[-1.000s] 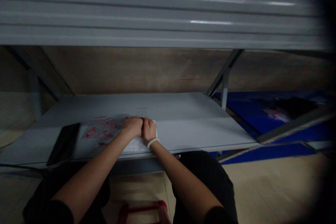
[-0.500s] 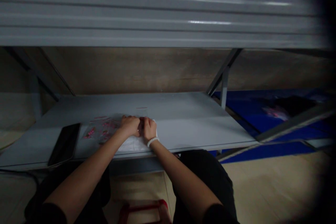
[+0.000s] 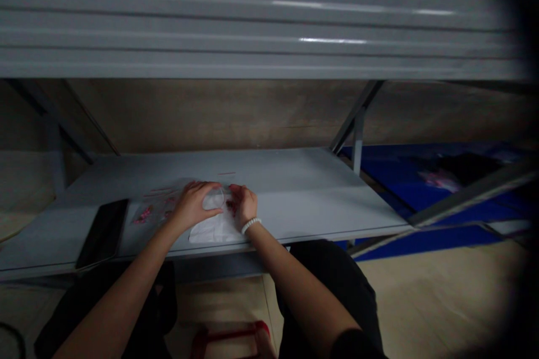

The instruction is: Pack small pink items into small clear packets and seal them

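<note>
clear plastic piece (image 3: 214, 198) lies between both hands. left hand (image 3: 191, 207) fingers open across it; right hand (image 3: 243, 206) fingers curled against its side, grip unclear.

Pink-printed clear plastic sheet (image 3: 154, 202)

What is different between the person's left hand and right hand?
The right hand wears a white bead bracelet, but the left hand has a bare wrist. The left hand's fingers stretch out over a clear plastic piece, while the right hand sits more curled at its other side. Both hands are bare and reach for that same clear piece, above a white sheet on a grey shelf.
</note>
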The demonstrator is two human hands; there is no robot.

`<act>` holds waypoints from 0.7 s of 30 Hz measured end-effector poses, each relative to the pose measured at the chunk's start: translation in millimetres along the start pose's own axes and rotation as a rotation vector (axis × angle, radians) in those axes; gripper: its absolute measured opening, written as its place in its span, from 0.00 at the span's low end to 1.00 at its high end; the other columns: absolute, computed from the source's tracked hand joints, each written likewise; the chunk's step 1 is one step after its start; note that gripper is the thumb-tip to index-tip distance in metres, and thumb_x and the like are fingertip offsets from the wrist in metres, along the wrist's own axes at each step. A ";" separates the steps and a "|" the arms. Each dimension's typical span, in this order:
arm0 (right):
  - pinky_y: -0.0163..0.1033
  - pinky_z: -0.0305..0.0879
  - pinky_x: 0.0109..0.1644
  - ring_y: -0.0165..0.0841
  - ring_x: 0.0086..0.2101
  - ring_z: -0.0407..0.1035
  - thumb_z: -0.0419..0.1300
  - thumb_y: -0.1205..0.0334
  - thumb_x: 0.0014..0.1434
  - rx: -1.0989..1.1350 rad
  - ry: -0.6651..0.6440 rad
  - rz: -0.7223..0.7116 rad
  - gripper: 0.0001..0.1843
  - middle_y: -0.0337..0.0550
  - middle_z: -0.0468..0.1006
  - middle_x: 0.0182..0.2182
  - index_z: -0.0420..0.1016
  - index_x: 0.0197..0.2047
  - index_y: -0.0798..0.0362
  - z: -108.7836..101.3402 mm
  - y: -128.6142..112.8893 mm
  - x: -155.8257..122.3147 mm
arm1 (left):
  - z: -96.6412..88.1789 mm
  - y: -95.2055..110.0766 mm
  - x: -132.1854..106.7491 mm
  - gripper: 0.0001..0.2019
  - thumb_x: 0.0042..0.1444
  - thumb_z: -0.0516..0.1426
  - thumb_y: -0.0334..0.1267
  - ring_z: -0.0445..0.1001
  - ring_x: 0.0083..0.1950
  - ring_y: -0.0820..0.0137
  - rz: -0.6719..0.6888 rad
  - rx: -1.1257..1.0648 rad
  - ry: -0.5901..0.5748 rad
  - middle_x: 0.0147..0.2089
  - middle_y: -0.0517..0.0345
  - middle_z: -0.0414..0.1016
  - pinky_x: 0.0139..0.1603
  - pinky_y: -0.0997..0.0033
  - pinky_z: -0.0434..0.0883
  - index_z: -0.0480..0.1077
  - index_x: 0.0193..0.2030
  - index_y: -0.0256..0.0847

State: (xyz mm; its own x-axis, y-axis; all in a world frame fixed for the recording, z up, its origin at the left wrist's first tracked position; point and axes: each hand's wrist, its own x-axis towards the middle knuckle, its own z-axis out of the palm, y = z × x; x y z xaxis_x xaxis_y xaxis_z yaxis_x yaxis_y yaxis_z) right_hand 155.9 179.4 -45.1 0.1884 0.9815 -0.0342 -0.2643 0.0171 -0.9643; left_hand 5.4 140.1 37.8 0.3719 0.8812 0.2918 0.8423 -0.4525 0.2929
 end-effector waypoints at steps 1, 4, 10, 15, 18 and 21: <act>0.39 0.70 0.34 0.37 0.34 0.75 0.45 0.53 0.61 0.033 0.002 0.004 0.22 0.52 0.81 0.34 0.76 0.34 0.56 -1.0 -2.4 0.6 | -0.9 1.1 -2.5 0.27 0.47 0.65 0.45 0.72 0.53 0.60 0.041 -0.052 0.067 0.53 0.52 0.74 0.58 0.57 0.62 0.65 0.54 0.44; 0.42 0.71 0.42 0.39 0.41 0.75 0.47 0.52 0.60 0.108 -0.005 0.002 0.20 0.53 0.81 0.34 0.74 0.33 0.55 -5.0 -12.8 1.2 | -3.3 6.8 -8.2 0.26 0.48 0.64 0.45 0.72 0.52 0.61 0.116 -0.137 0.196 0.51 0.53 0.75 0.58 0.56 0.63 0.64 0.53 0.45; 0.38 0.69 0.44 0.36 0.42 0.72 0.57 0.51 0.54 0.018 -0.179 -0.198 0.15 0.49 0.78 0.38 0.74 0.35 0.55 -8.4 -54.6 -21.3 | -2.0 14.4 -13.3 0.25 0.48 0.64 0.46 0.71 0.51 0.60 0.056 -0.104 0.411 0.49 0.51 0.74 0.54 0.60 0.66 0.64 0.52 0.44; 0.33 0.66 0.32 0.30 0.30 0.68 0.64 0.59 0.46 -0.350 -0.343 -0.302 0.12 0.41 0.74 0.32 0.72 0.34 0.54 -4.8 -75.7 -49.8 | 1.9 17.6 -15.6 0.20 0.49 0.62 0.42 0.72 0.45 0.58 -0.018 0.070 0.429 0.41 0.53 0.74 0.50 0.59 0.64 0.65 0.49 0.43; 0.33 0.65 0.33 0.28 0.26 0.65 0.61 0.64 0.46 -0.409 -0.334 -0.269 0.04 0.39 0.73 0.26 0.71 0.28 0.54 -3.7 -74.2 -50.8 | 3.8 18.1 -16.9 0.21 0.47 0.63 0.40 0.72 0.43 0.58 -0.077 0.072 0.427 0.38 0.54 0.73 0.49 0.59 0.65 0.64 0.48 0.43; 0.33 0.64 0.31 0.27 0.25 0.65 0.59 0.65 0.47 -0.375 -0.347 -0.235 0.02 0.38 0.72 0.23 0.70 0.26 0.54 -5.2 -72.5 -44.1 | 4.1 16.6 -18.3 0.24 0.45 0.64 0.39 0.73 0.42 0.61 -0.106 -0.055 0.433 0.38 0.56 0.72 0.47 0.61 0.67 0.62 0.49 0.43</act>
State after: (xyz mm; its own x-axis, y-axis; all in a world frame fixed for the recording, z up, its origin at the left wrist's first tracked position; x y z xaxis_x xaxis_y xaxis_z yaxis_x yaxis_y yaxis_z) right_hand 171.6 133.9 25.0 -0.1372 0.9659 0.2197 0.1137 0.2356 -0.9652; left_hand 14.1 117.0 33.6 0.0773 0.7895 0.6088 0.8403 -0.3802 0.3864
